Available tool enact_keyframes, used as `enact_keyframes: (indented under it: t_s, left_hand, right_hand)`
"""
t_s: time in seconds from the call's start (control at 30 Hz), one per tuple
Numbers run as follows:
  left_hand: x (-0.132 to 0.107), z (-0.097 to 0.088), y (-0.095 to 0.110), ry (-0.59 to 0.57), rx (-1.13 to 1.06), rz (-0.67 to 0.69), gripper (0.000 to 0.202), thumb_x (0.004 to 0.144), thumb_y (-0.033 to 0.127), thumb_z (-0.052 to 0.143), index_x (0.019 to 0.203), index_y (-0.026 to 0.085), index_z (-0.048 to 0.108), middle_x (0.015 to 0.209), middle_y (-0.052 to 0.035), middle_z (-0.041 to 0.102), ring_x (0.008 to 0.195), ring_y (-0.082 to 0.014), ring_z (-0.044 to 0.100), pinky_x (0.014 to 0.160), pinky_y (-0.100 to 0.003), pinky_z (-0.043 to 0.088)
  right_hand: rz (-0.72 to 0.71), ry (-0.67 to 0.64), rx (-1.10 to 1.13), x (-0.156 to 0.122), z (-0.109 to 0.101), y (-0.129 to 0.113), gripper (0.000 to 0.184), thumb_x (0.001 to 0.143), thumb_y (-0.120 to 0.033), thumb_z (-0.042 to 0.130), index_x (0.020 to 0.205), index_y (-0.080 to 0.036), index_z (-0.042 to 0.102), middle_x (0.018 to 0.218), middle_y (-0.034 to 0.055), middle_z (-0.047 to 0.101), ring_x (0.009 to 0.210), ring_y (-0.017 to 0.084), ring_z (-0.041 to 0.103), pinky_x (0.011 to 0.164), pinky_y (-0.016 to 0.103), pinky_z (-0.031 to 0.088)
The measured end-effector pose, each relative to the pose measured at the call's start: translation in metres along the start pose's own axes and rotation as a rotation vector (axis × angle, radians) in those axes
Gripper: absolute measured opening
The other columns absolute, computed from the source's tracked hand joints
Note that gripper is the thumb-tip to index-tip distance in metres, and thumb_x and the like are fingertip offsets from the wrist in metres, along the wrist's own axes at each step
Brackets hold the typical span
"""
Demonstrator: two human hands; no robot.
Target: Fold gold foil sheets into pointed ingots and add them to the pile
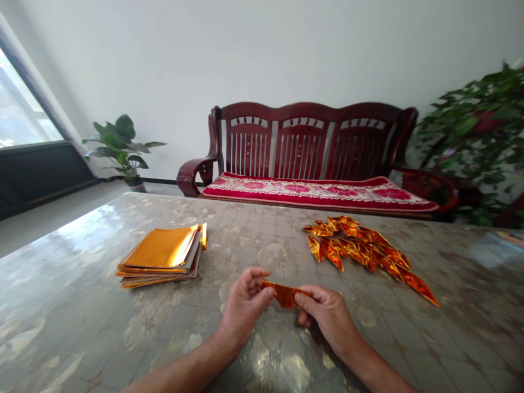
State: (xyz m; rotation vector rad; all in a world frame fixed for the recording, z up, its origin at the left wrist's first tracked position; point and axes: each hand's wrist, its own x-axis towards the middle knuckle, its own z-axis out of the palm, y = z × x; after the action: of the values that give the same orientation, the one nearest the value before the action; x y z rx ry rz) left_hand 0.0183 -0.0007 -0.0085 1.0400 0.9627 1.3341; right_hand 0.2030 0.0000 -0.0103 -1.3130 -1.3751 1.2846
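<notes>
Both hands are raised just above the table and pinch a folded strip of orange-gold foil paper (284,295) between them. My left hand (243,308) holds its left end between thumb and fingers. My right hand (327,319) grips the other end. To the far left lies a squared stack of gold foil sheets (161,254). A loose heap of pointed, folded foil pieces (360,251) lies to the right, beyond my right hand. Both rest on a glossy, stone-patterned tabletop (82,284).
Beyond the table's far edge stands a dark red wooden bench (303,142) with a red floral cushion (311,194). A potted plant (120,147) stands by the wall, a larger leafy plant (475,142) at right, and a window (24,103) at far left.
</notes>
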Motion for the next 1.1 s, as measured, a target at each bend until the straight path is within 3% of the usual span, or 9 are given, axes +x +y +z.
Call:
enact_keyframes:
  t_s: [0.4, 0.6, 0.93, 1.1]
  left_hand:
    - [-0.006, 0.012, 0.001, -0.171, 0.089, -0.073, 0.025, 0.069, 0.029, 0.077, 0.078, 0.014, 0.059, 0.067, 0.0023, 0.063, 0.062, -0.0105, 0.055, 0.063, -0.021, 0.044]
    - [-0.005, 0.007, -0.003, -0.159, 0.150, -0.049, 0.021, 0.072, 0.029, 0.075, 0.074, 0.015, 0.059, 0.061, 0.0039, 0.060, 0.058, -0.0095, 0.051, 0.059, -0.020, 0.039]
    - [-0.003, 0.007, -0.004, -0.100, 0.143, -0.098, 0.025, 0.065, 0.029, 0.079, 0.072, 0.015, 0.059, 0.054, 0.0052, 0.055, 0.051, -0.0090, 0.048, 0.053, -0.020, 0.037]
    - [-0.003, 0.012, -0.006, -0.168, 0.085, -0.119, 0.023, 0.067, 0.030, 0.077, 0.076, 0.014, 0.064, 0.063, 0.0021, 0.062, 0.054, -0.0097, 0.052, 0.055, -0.021, 0.041]
  right_hand:
    - [0.004, -0.054, 0.080, 0.003, 0.003, 0.001, 0.047, 0.075, -0.061, 0.069, 0.083, -0.015, 0.074, 0.050, 0.0002, 0.062, 0.043, 0.010, 0.051, 0.045, 0.020, 0.040]
    - [-0.049, -0.125, 0.124, 0.002, 0.002, 0.005, 0.048, 0.085, -0.061, 0.061, 0.081, -0.015, 0.073, 0.056, 0.0017, 0.065, 0.048, 0.010, 0.054, 0.049, 0.019, 0.042]
    - [-0.018, -0.083, 0.151, -0.003, 0.003, 0.003, 0.050, 0.080, -0.064, 0.065, 0.075, -0.015, 0.071, 0.060, 0.0040, 0.069, 0.046, 0.009, 0.055, 0.046, 0.019, 0.041]
    - [-0.032, -0.060, 0.176, -0.003, 0.006, 0.003, 0.051, 0.083, -0.063, 0.063, 0.070, -0.014, 0.069, 0.058, 0.0034, 0.067, 0.045, 0.009, 0.054, 0.046, 0.019, 0.040]
